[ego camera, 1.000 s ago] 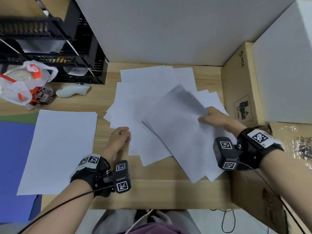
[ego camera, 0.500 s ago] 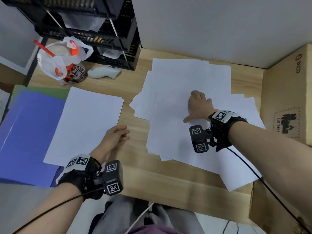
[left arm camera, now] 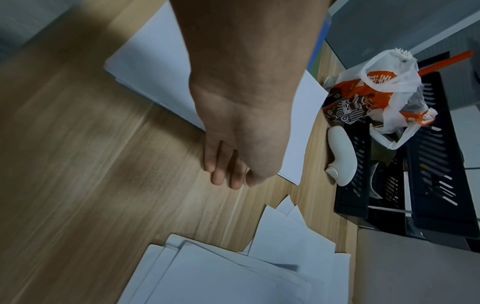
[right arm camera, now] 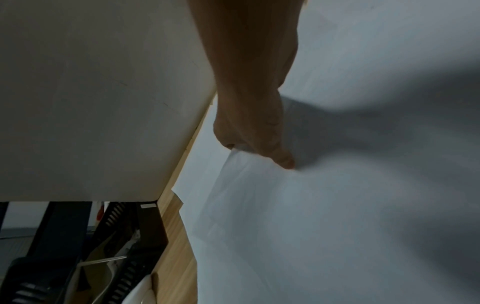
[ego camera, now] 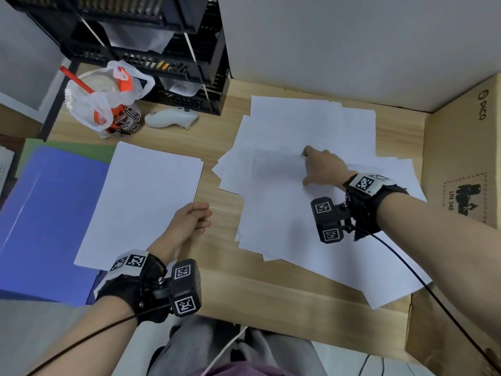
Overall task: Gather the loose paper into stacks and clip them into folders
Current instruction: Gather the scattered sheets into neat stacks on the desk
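Observation:
Several loose white sheets (ego camera: 311, 126) lie fanned over the right half of the wooden desk (ego camera: 271, 291). My right hand (ego camera: 311, 166) is in the middle of this pile and pinches the near corner of the top sheet (ego camera: 276, 169). In the right wrist view the thumb (right arm camera: 285, 161) lies on that sheet and the fingers curl under its edge. A squared stack of paper (ego camera: 146, 202) lies to the left, partly on a blue folder (ego camera: 48, 218). My left hand (ego camera: 202, 218) rests on the desk at the stack's near right corner, fingers relaxed (left arm camera: 223, 174) and holding nothing.
Black file trays (ego camera: 162, 50) stand at the back left, with a bagged drink cup (ego camera: 108, 104) and a white controller (ego camera: 170, 119) in front of them. A cardboard box (ego camera: 466, 158) walls the right side. A green folder (ego camera: 67, 150) shows under the blue one.
My right hand laid down the sheet it held at the pile's right side, moved to the pile's middle and now pinches a top sheet's corner. My left hand shifted left, off the pile to the squared stack.

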Tool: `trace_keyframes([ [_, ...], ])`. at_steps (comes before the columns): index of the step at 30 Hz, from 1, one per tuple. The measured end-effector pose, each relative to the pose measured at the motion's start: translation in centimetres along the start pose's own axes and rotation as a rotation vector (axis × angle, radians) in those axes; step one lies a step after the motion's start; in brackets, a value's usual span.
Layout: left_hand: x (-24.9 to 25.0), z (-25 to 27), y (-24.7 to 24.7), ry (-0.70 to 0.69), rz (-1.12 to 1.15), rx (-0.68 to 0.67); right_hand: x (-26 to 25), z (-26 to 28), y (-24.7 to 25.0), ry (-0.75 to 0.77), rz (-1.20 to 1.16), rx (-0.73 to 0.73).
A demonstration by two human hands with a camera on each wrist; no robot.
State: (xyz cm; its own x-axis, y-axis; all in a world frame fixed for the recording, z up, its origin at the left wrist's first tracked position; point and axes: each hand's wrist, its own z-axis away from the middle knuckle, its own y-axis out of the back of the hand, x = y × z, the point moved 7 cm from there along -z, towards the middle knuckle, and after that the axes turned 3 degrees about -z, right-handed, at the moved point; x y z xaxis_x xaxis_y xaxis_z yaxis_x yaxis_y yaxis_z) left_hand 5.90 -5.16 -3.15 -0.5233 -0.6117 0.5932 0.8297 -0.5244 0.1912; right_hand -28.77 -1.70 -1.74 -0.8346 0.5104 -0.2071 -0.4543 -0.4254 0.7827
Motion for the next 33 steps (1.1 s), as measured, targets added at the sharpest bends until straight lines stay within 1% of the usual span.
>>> trace_keyframes([
  [1,-0.1,0.0,0.1,0.003,0.008,-0.001,-0.1,0.1,0.2,0.002,-0.028,-0.041],
  [3,-0.2,-0.1,0.1,0.009,0.024,0.001,-0.3,0.5,0.1,0.009,-0.01,-0.131],
  [6,-0.2,0.0,0.0,0.012,0.03,-0.002,-0.3,1.4,-1.1,0.027,0.018,-0.255],
  [9,-0.3,0.1,-0.2,0.017,0.031,-0.021,-0.7,2.8,-2.7,0.06,0.059,-0.283],
  [12,-0.2,0.0,-0.1,0.009,0.04,-0.043,-1.2,4.5,-3.2,0.106,-0.059,-0.318],
  [14,0.3,0.0,0.0,-0.013,0.058,-0.069,-0.6,5.6,-1.8,0.099,-0.23,-0.259],
  [16,1.5,0.4,0.0,-0.061,0.121,-0.116,0.7,7.1,0.7,0.04,-0.478,-0.126],
  [18,3.7,1.4,-1.1,-0.137,0.167,-0.24,2.0,9.3,2.9,-0.017,-0.795,0.015],
  [20,6.3,2.5,-2.8,-0.22,0.137,-0.374,2.6,11.5,4.0,-0.03,-1.077,0.128],
  [22,9.3,3.8,-4.5,-0.318,0.08,-0.446,2.9,13.2,4.7,-0.035,-1.251,0.251],
  [23,10.9,4.6,-5.2,-0.373,0.055,-0.451,2.8,13.9,4.9,-0.036,-1.32,0.308],
  [25,13.8,5.8,-5.5,-0.465,0.062,-0.368,2.0,15.5,5.8,-0.007,-1.459,0.418],
  [26,15.1,6.4,-5.4,-0.514,0.098,-0.332,1.5,16.3,6.3,0.029,-1.518,0.469],
  [28,17.2,7.7,-5.0,-0.636,0.154,-0.32,0.1,18.0,7.2,0.123,-1.611,0.527],
  [29,17.7,7.9,-4.6,-0.682,0.155,-0.321,-0.6,18.7,7.3,0.164,-1.634,0.53],
  [31,17.6,7.7,-4.0,-0.728,0.117,-0.328,-1.7,19.1,6.4,0.175,-1.595,0.502],
  [33,16.2,6.6,-3.8,-0.71,0.05,-0.325,-1.7,18.9,4.6,0.14,-1.549,0.449],
])
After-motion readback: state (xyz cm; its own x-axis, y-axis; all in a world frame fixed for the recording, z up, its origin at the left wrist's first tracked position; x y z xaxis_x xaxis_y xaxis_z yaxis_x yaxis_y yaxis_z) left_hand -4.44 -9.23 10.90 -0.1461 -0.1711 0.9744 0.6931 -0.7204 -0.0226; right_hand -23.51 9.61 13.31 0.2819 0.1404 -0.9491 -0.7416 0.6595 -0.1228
